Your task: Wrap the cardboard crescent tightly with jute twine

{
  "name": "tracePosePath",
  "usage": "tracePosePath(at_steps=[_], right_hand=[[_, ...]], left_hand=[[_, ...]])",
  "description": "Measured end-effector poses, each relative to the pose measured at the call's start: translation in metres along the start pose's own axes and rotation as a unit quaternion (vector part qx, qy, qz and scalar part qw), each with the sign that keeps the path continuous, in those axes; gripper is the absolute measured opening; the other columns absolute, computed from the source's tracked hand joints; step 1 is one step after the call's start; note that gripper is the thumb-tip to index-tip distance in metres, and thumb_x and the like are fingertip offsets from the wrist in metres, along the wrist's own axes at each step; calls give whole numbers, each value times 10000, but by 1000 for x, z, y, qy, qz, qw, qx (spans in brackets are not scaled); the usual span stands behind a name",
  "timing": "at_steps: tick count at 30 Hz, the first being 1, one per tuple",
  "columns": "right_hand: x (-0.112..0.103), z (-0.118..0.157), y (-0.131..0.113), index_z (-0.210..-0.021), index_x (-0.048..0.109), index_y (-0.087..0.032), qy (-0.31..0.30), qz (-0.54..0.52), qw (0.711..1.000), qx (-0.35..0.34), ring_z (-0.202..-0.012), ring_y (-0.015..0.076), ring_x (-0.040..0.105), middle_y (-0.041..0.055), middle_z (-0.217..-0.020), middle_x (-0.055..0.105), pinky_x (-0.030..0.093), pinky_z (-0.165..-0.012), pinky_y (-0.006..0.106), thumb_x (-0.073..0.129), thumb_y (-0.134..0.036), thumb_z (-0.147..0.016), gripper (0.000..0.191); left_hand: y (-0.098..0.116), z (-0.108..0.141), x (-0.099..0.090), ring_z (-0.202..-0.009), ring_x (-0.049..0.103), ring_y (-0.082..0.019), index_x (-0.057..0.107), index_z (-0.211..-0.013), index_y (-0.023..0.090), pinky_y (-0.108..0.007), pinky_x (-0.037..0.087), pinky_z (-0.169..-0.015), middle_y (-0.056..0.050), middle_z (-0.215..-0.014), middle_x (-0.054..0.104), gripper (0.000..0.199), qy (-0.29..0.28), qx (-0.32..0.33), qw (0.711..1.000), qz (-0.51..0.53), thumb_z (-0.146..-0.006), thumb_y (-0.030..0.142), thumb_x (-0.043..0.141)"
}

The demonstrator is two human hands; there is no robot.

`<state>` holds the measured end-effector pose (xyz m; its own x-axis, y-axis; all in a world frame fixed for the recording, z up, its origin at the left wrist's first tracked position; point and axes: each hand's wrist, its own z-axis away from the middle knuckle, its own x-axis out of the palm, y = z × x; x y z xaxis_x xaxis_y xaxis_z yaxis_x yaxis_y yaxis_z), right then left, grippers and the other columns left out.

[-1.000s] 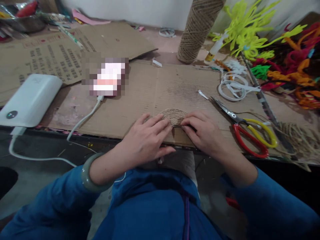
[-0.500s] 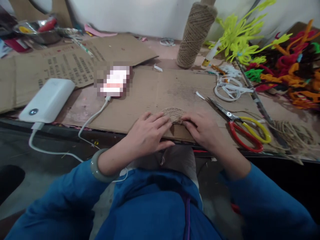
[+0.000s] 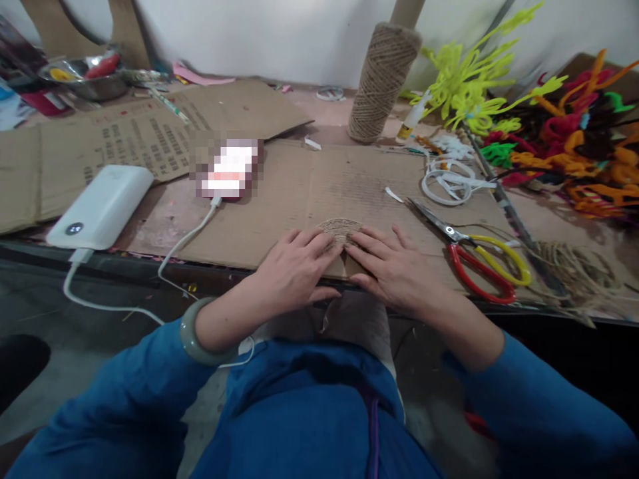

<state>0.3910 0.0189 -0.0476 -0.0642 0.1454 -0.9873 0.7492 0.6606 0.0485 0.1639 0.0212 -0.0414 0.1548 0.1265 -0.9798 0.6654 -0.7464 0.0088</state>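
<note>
Both sets of fingers are lying flat, pressing on a coiled twine disc (image 3: 340,231) at centre frame: left hand (image 3: 294,269) and right hand (image 3: 394,266) are covering its near half. It is sitting on a cardboard sheet (image 3: 299,193). Scissors (image 3: 474,256) are lying just right; a twine spool (image 3: 379,80) is standing above, its top cut off.
</note>
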Motion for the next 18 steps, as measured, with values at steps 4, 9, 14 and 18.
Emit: tracePosePath(at_steps=[4,9,14,18], right_hand=[[-1,2,0,-1390,520,-148,-20,-20,1000,7,-1376,327,443,156,-1448,524,354,-1077,637,390,-445,-992,513],[1,3,-2,-1408,480,-73,-15,-18,1000,15,-1407,358,394,186,-1450,506,231,-1106,720,321,-469,-1005,587],[-8,0,9,-1448,428,-80,-62,-107,992,23,-1433,332,362,193,-1498,440,354,-1079,661,304,-411,-1005,566],[-18,-10,11,-1442,433,-74,-50,-84,994,53,-1455,341,314,210,-1526,391,314,-1102,667,331,-417,-995,573]], left_hand=[[0,2,2,-1262,498,-334,498,-1354,98,-458,404,-1022,-182,-1300,587,716,1,-1,1000,0,-808,520,689],[-1,2,4,-1272,499,-337,505,-1345,94,-452,411,-1023,-188,-1304,590,704,8,7,1000,-6,-811,514,687],[-5,6,3,-1335,466,-362,449,-1420,114,-496,401,-1057,-215,-1384,549,774,32,13,999,33,-817,552,660],[-8,25,3,-1394,416,-359,530,-1368,141,-512,382,-1096,-201,-1407,552,685,108,-9,994,35,-839,567,620]])
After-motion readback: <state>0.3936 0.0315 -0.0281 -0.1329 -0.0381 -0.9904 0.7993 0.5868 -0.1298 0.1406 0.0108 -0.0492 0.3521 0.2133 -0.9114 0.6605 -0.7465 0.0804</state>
